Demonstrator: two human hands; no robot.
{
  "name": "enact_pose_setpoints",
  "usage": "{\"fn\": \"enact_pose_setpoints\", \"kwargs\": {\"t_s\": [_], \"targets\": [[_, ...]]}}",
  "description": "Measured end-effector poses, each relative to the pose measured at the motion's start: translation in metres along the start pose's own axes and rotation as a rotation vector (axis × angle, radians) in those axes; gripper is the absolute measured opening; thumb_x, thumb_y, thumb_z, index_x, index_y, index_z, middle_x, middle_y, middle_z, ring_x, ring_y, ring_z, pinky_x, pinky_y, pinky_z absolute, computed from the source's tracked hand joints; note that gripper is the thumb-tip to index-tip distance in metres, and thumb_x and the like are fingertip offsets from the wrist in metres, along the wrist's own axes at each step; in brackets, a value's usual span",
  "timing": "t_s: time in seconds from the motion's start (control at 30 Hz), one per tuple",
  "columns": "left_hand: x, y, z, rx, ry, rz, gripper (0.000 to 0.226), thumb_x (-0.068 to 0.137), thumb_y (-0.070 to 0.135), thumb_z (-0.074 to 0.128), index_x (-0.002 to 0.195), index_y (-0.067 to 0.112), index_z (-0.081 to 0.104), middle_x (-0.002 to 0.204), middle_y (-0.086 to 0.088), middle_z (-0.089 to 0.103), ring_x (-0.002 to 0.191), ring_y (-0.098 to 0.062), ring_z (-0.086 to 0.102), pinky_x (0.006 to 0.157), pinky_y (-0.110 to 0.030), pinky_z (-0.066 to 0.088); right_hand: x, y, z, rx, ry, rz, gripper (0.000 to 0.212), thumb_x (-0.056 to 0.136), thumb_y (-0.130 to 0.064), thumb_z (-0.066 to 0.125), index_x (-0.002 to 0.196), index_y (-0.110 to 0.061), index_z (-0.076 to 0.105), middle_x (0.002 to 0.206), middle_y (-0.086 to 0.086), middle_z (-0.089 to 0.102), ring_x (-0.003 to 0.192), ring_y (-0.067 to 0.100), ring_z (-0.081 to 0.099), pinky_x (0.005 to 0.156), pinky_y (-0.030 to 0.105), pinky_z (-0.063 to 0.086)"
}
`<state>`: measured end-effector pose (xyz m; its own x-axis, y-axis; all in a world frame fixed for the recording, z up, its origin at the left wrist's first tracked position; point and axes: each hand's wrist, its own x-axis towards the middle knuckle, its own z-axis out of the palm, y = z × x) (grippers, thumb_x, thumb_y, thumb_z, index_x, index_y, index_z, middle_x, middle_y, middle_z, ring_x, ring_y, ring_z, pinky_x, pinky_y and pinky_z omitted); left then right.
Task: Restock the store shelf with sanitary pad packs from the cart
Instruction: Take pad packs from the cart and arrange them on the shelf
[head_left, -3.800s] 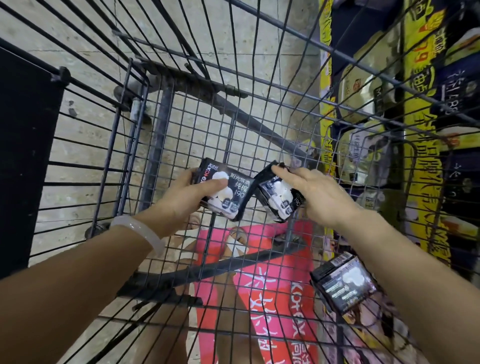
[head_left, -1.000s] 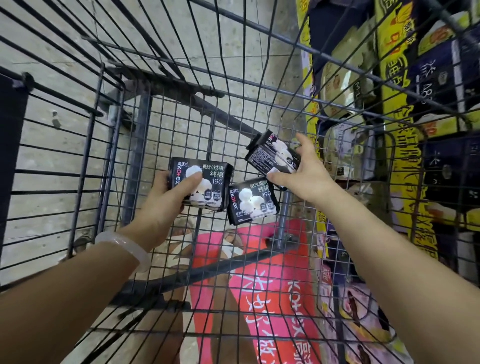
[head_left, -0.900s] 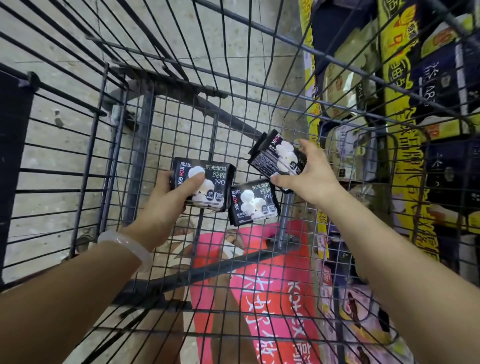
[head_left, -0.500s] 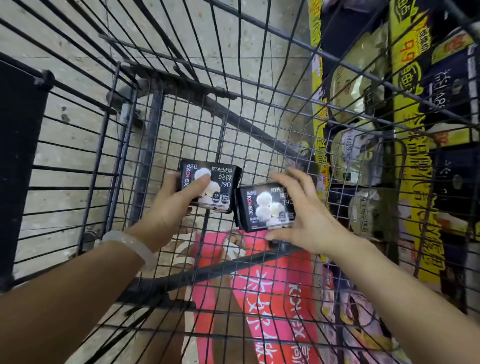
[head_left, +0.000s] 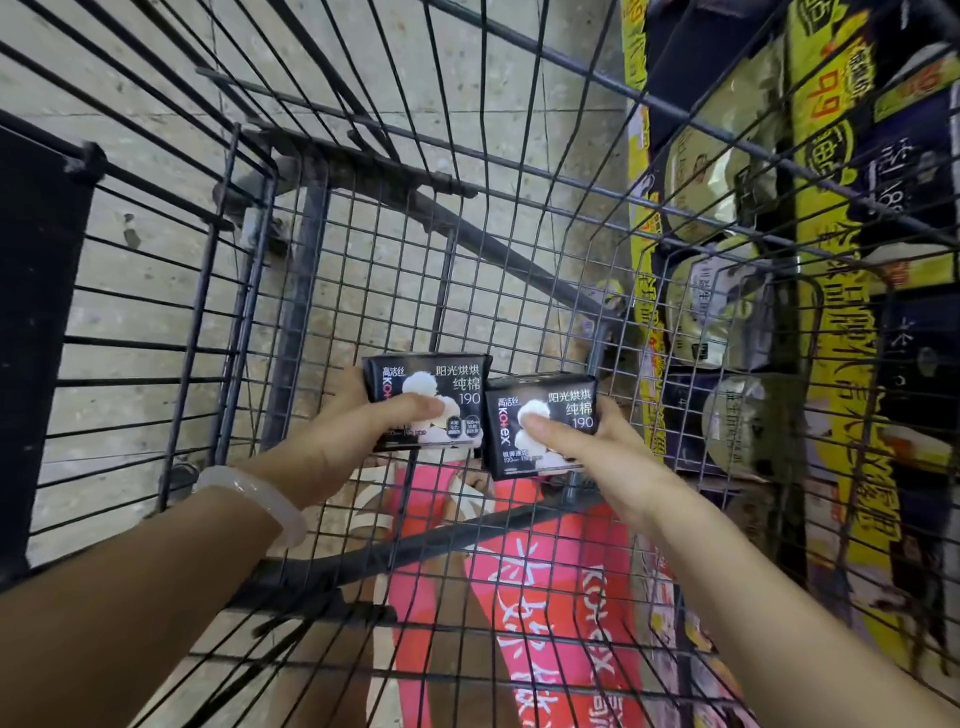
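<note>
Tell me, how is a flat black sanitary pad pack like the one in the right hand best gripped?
Across its thin depth: thumb on the printed front, fingers behind, coming from the lower edge. The flat black pad pack stands upright, face towards the camera, and the right hand holds it so.

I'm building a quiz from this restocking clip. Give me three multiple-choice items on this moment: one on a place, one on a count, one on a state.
1. Where are the hands?
A. Inside the wire cart
B. On a shelf
C. On the floor

2. How many black pad packs are held?
A. One
B. Two
C. Four

3. How does the left hand hold its pack?
A. Flat palm beneath
B. Not touching
C. Thumb across the front

Key:
1 A, the cart mesh surrounds both.
2 B, the left pack and the right pack.
3 C, the left hand lays its thumb over the print; the right hand does likewise.
</note>
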<state>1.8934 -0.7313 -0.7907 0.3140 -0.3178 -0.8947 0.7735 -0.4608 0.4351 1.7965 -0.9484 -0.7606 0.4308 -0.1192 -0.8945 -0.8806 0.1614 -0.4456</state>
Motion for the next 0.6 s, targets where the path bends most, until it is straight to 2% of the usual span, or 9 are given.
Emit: {"fn": "enact_pose_setpoints", "kwargs": {"t_s": [0.03, 0.1, 0.17, 0.23, 0.3, 0.4, 0.5, 0.53, 0.6], "targets": [[0.0, -0.002, 0.0, 0.009, 0.002, 0.003, 0.105, 0.036, 0.056, 0.084, 0.129, 0.023, 0.048, 0.122, 0.001, 0.064, 0.114, -0.02, 0.058, 0.106, -0.043, 0.037, 0.001, 0.002, -0.001, 0.006, 0.019, 0.003, 0.054, 0.074, -0.032, 0.075, 0.111, -0.028, 0.036, 0.098, -0.013, 0.06, 0.085, -0.003, 0.054, 0.066, 0.015, 0.036], [-0.001, -0.005, 0.001, -0.019, 0.015, 0.015, 0.1, 0.038, 0.049, 0.083, 0.128, 0.022, 0.047, 0.119, -0.001, 0.065, 0.111, -0.02, 0.06, 0.103, -0.041, 0.04, 0.002, 0.0, -0.003, 0.047, 0.038, -0.022, 0.052, 0.073, -0.026, 0.076, 0.103, -0.033, 0.034, 0.096, -0.011, 0.062, 0.083, -0.001, 0.056, 0.067, 0.016, 0.037], [-0.002, -0.005, -0.001, -0.031, -0.021, 0.02, 0.096, 0.039, 0.043, 0.085, 0.124, 0.018, 0.051, 0.115, -0.004, 0.068, 0.106, -0.022, 0.065, 0.099, -0.039, 0.044, 0.005, -0.003, -0.008, 0.108, 0.056, -0.056, 0.062, 0.063, -0.032, 0.081, 0.109, -0.032, 0.04, 0.1, -0.009, 0.065, 0.091, 0.006, 0.06, 0.085, 0.024, 0.041], [-0.005, -0.001, -0.002, -0.041, -0.081, 0.022, 0.079, 0.04, 0.036, 0.082, 0.113, 0.014, 0.06, 0.103, -0.005, 0.073, 0.099, -0.023, 0.068, 0.089, -0.034, 0.049, 0.008, -0.006, -0.011, 0.109, 0.068, -0.04, 0.098, 0.048, -0.047, 0.085, 0.132, -0.025, 0.038, 0.118, -0.009, 0.062, 0.108, 0.011, 0.058, 0.104, 0.034, 0.035], [-0.006, 0.004, 0.001, -0.08, -0.121, 0.014, 0.07, 0.041, 0.033, 0.079, 0.106, 0.012, 0.063, 0.096, -0.005, 0.075, 0.094, -0.023, 0.07, 0.079, -0.028, 0.052, 0.007, -0.01, -0.006, 0.044, 0.017, -0.049, 0.095, 0.048, -0.054, 0.084, 0.129, -0.03, 0.041, 0.118, -0.014, 0.06, 0.108, 0.008, 0.057, 0.109, 0.033, 0.029], [-0.01, 0.009, 0.011, -0.146, -0.146, -0.001, 0.077, 0.04, 0.031, 0.079, 0.111, 0.008, 0.062, 0.097, -0.006, 0.075, 0.088, -0.018, 0.072, 0.069, -0.023, 0.055, 0.003, -0.015, 0.001, -0.018, -0.045, -0.035, 0.098, 0.041, -0.059, 0.083, 0.126, -0.034, 0.042, 0.117, -0.01, 0.065, 0.111, 0.012, 0.059, 0.109, 0.041, 0.035], [-0.016, 0.017, 0.016, -0.189, -0.16, 0.025, 0.075, 0.039, 0.03, 0.078, 0.108, 0.007, 0.063, 0.089, -0.005, 0.075, 0.078, -0.016, 0.072, 0.059, -0.021, 0.055, -0.007, -0.025, -0.004, -0.027, -0.052, -0.076, 0.102, 0.05, -0.058, 0.083, 0.136, -0.033, 0.035, 0.114, -0.018, 0.065, 0.112, 0.006, 0.058, 0.106, 0.031, 0.036], [-0.019, 0.022, 0.016, -0.199, -0.17, 0.029, 0.075, 0.038, 0.03, 0.078, 0.108, 0.007, 0.062, 0.088, -0.006, 0.075, 0.076, -0.016, 0.072, 0.057, -0.022, 0.055, -0.011, -0.029, -0.007, -0.029, -0.06, -0.087, 0.096, 0.056, -0.057, 0.081, 0.136, -0.033, 0.034, 0.109, -0.024, 0.063, 0.108, 0.0, 0.058, 0.1, 0.022, 0.038], [-0.027, 0.035, 0.017, -0.195, -0.205, 0.034, 0.072, 0.039, 0.031, 0.078, 0.105, 0.008, 0.063, 0.088, -0.008, 0.074, 0.074, -0.019, 0.071, 0.059, -0.025, 0.056, -0.025, -0.039, -0.017, 0.009, -0.049, -0.101, 0.062, 0.072, -0.05, 0.072, 0.119, -0.038, 0.033, 0.093, -0.033, 0.053, 0.091, -0.016, 0.055, 0.083, 0.006, 0.038]]}}
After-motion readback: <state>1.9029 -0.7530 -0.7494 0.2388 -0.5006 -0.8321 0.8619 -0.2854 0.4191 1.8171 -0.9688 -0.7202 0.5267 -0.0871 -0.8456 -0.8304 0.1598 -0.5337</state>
